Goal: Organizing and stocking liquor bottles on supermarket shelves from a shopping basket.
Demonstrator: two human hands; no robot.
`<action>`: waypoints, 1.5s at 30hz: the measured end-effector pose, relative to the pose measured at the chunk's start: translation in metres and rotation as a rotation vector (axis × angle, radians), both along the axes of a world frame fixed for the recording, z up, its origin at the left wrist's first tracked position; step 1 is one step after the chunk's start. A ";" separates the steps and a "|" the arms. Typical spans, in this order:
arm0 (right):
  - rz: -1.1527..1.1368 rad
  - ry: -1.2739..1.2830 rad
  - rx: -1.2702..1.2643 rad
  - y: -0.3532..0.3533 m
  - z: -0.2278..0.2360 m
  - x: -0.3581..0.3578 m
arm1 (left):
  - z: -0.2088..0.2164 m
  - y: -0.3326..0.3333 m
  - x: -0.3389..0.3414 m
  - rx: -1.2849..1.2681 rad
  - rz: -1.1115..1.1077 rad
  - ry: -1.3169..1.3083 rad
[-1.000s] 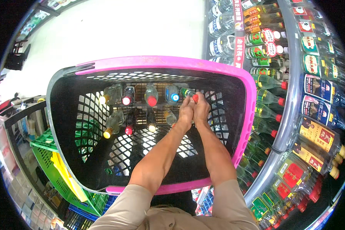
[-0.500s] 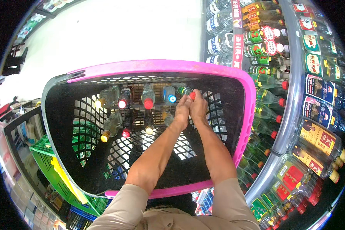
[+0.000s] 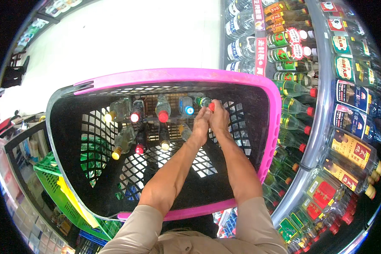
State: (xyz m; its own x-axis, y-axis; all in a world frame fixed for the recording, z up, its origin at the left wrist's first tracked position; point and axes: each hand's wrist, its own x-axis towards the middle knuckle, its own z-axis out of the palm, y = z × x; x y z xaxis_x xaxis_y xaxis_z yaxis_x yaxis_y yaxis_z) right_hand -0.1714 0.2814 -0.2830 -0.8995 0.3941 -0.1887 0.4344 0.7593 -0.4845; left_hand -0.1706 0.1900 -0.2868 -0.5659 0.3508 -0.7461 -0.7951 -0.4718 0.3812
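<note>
Both my arms reach down into a large black shopping basket [image 3: 245,186] with a pink rim. My right hand [image 3: 219,117] is closed at the neck of a green glass bottle [image 3: 204,101] with a red cap, standing in the far row at the right. Pressed against it, my left hand [image 3: 201,122] has its fingers together; what they grip is hidden. Just left of them stand a bottle with a blue-and-white cap [image 3: 186,103] and a partly covered clear bottle [image 3: 184,131]. Clear bottles with a red cap [image 3: 162,108] and a yellow cap [image 3: 118,108] stand farther left.
A nearer row in the basket holds a yellow-capped bottle [image 3: 125,139] and dark bottles [image 3: 164,135]. Shelves of bottles [image 3: 294,106] with a curved clear edge [image 3: 324,93] run along the right. A green crate [image 3: 57,190] is at the lower left, a pale floor [image 3: 156,34] beyond.
The whole view has shifted very slightly. My hands keep the same place at the green bottle, and the bottles in the basket have not visibly moved.
</note>
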 end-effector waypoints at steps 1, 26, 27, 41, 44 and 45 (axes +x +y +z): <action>0.020 0.022 -0.008 0.001 -0.001 0.000 | 0.000 0.000 -0.001 -0.001 0.000 0.004; -0.081 0.045 -0.082 -0.060 0.297 0.099 | 0.210 -0.060 0.062 0.252 -0.359 0.263; -0.118 0.149 -0.143 -0.065 0.315 0.118 | 0.225 -0.064 0.066 0.309 -0.400 0.294; -0.812 0.610 0.013 -0.087 0.387 0.387 | 0.326 -0.083 0.210 0.098 -0.763 0.754; -0.931 0.690 0.187 -0.053 0.415 0.410 | 0.340 -0.063 0.223 0.108 -0.895 1.018; -0.909 0.756 0.387 -0.040 0.425 0.415 | 0.344 -0.054 0.226 0.180 -0.938 1.077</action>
